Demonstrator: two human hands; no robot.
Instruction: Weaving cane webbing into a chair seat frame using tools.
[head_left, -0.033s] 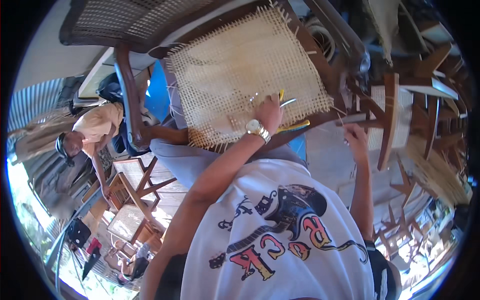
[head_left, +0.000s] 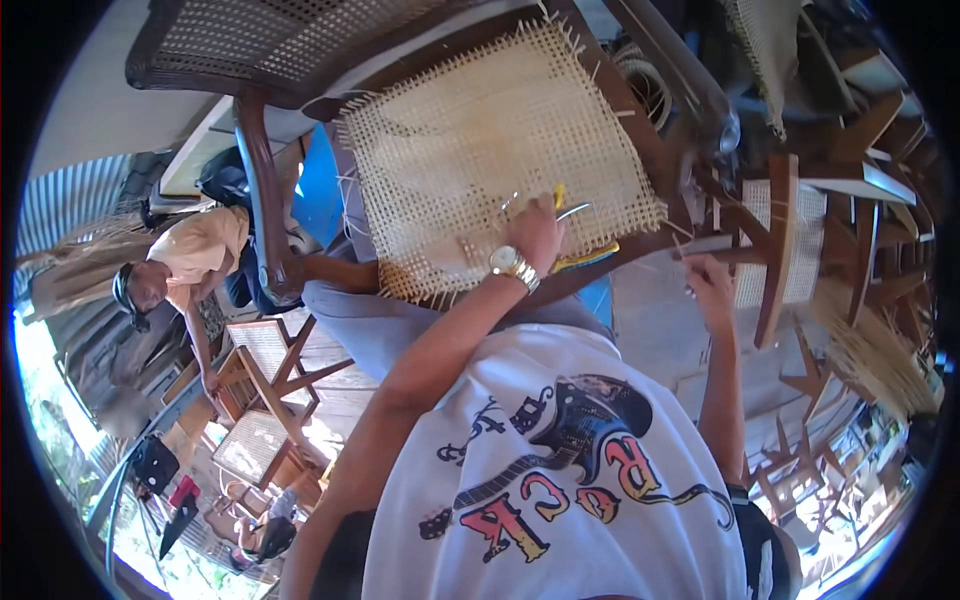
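Observation:
A sheet of woven cane webbing (head_left: 470, 130) with frayed edges covers the seat of a dark wooden chair (head_left: 335, 270) in front of me. My left hand (head_left: 534, 234), a gold watch on its wrist, rests closed on the near part of the webbing. Out of its fingers sticks a tool with a yellow handle (head_left: 559, 194); its kind is mostly hidden. A second yellow-handled tool (head_left: 588, 258) lies at the seat's near edge. To the right of the seat, my right hand (head_left: 708, 285) is pinched on a thin cane strand (head_left: 683, 246) near the webbing's corner.
The chair's cane back (head_left: 280, 50) rises at the far left. A coil of cane (head_left: 645, 85) sits behind the right side. Wooden chair frames (head_left: 780, 250) crowd the right. At the left, a person (head_left: 200, 245) in an orange shirt reaches toward another cane chair (head_left: 252, 445).

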